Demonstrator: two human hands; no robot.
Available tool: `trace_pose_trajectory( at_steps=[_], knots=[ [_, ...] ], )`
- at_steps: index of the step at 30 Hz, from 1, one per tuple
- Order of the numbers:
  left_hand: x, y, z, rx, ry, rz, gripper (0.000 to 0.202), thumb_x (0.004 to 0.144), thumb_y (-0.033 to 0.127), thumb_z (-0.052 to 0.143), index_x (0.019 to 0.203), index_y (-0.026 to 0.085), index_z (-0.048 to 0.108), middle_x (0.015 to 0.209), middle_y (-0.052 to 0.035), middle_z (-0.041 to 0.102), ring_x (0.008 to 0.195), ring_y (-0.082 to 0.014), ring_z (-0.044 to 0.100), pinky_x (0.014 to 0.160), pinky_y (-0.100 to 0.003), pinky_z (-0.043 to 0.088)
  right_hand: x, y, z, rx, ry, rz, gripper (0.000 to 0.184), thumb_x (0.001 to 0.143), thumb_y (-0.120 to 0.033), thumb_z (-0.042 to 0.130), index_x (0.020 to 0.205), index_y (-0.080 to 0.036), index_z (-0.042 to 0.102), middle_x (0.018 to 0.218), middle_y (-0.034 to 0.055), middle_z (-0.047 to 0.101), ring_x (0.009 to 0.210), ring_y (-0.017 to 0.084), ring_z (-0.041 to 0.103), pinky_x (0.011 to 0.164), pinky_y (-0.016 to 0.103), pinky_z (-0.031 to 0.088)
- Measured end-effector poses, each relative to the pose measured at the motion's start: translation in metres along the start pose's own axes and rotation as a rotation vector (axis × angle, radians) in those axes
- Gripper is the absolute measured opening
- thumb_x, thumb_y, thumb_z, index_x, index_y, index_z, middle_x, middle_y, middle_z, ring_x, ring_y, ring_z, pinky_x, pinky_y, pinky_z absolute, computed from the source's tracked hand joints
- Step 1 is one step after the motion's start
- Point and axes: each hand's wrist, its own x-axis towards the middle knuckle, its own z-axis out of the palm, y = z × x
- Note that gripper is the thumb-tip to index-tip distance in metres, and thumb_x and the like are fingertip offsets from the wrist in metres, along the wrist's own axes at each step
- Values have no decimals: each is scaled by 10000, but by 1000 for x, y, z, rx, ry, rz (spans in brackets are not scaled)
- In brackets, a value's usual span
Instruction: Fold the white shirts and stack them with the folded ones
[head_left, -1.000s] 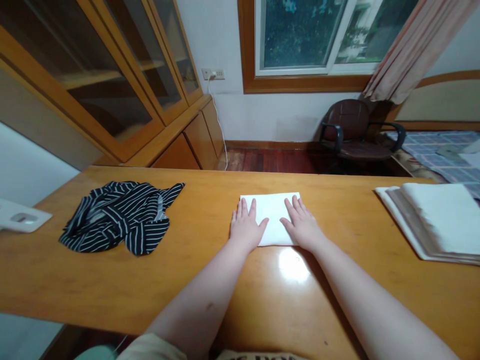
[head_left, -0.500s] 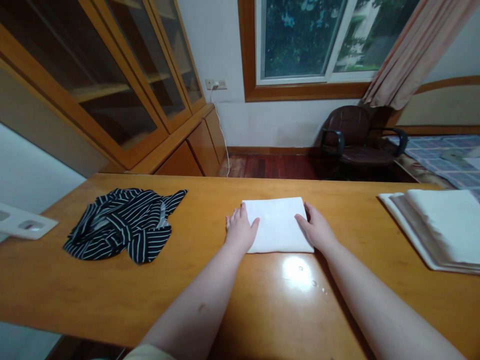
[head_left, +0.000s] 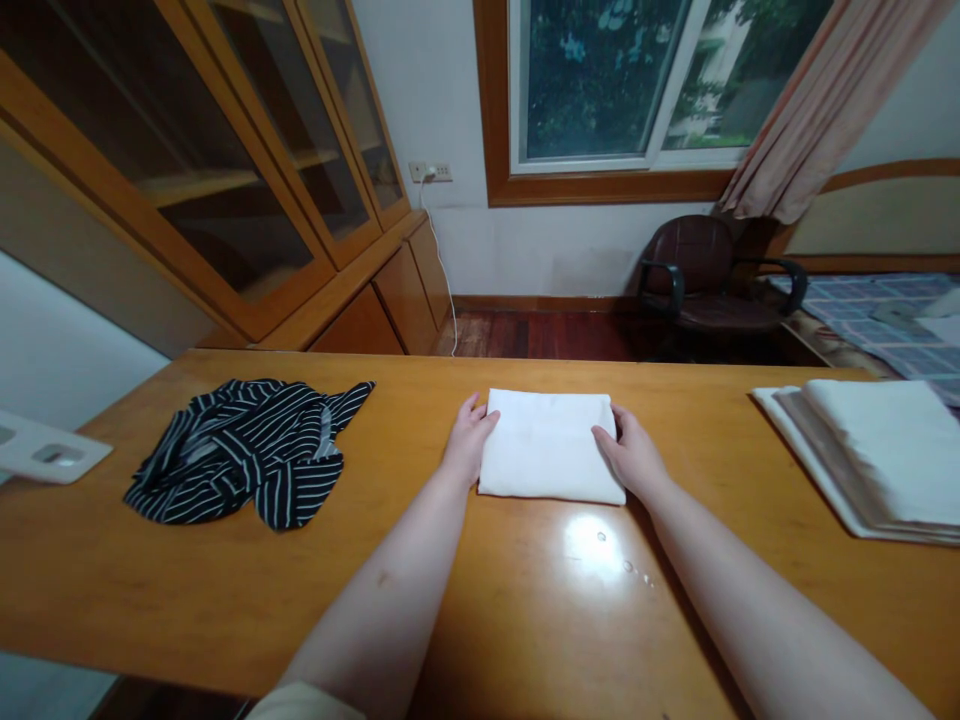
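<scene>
A folded white cloth [head_left: 551, 447] forms a neat rectangle on the wooden table [head_left: 525, 640] in front of me. My left hand [head_left: 469, 440] grips its left edge, thumb on top and fingers along the outer side. At the right edge, my right hand [head_left: 631, 450] holds the cloth the same way, with its thumb over the top and its fingers partly hidden behind the side. I cannot tell whether the cloth is slightly lifted off the table.
A crumpled black-and-white striped garment [head_left: 244, 450] lies on the left. Several folded white and greyish cloths [head_left: 877, 450] are stacked at the right. A white plastic piece [head_left: 56, 450] juts in at the far left. Beyond the table stand a chair [head_left: 694, 270] and glass-door cabinet [head_left: 247, 300].
My left hand has shifted from lying over the cloth's left part to gripping its left edge. The cloth has turned slightly, and the right hand has barely moved.
</scene>
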Motion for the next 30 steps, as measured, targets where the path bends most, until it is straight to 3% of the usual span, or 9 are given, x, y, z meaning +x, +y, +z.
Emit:
trace_pose_trajectory(
  at_steps=[4,7,12,17,20,26,30],
  knots=[
    [-2,6,-3,-171,-162,-106,532,680,269,704,1153,108,522,1134,-173,649,975,-280,651,872,-437,508,0,1,2,107,-4,-42,566,805,-352,547,1311,-129,432,1282,154,556,1138,247,550,990,408,407],
    [-4,8,-5,-264,-211,-149,525,603,250,769,1064,114,557,1042,-156,686,937,-299,661,864,-472,504,1,4,7,314,-11,-87,582,784,-347,583,1304,-139,426,1310,157,531,1170,240,525,1011,413,392],
    [-9,12,-6,-405,-255,-191,657,573,174,794,1171,172,523,1028,-112,696,921,-288,665,874,-482,492,3,4,13,699,-9,-60,639,706,-358,694,1276,-204,451,1346,129,503,1204,248,495,1020,429,385],
    [-13,17,-5,-469,-284,-201,751,582,112,773,1267,209,480,1025,-81,700,900,-263,672,885,-473,488,-1,-10,0,972,-76,182,597,638,-354,747,1176,-219,525,1261,110,584,1095,288,578,930,440,460],
    [-15,18,-6,-489,-317,-204,770,574,95,768,1278,207,478,1008,-78,706,919,-277,669,897,-482,480,-6,-15,-5,1044,-178,316,525,649,-390,729,1107,-202,554,1077,105,680,931,296,650,818,438,508],
    [-15,17,-9,-514,-374,-209,685,573,77,743,1218,176,534,1011,-93,711,948,-291,664,939,-482,451,-10,-14,-3,1034,-199,293,534,615,-379,772,1065,-196,550,944,75,712,805,268,671,746,401,516],
    [-8,10,-14,-606,-512,-370,403,699,279,703,1056,108,627,944,-128,722,984,-320,649,985,-490,402,-9,-14,-7,1092,-229,315,490,647,-358,756,1065,-204,551,969,76,712,813,261,675,758,400,520]
  ],
)
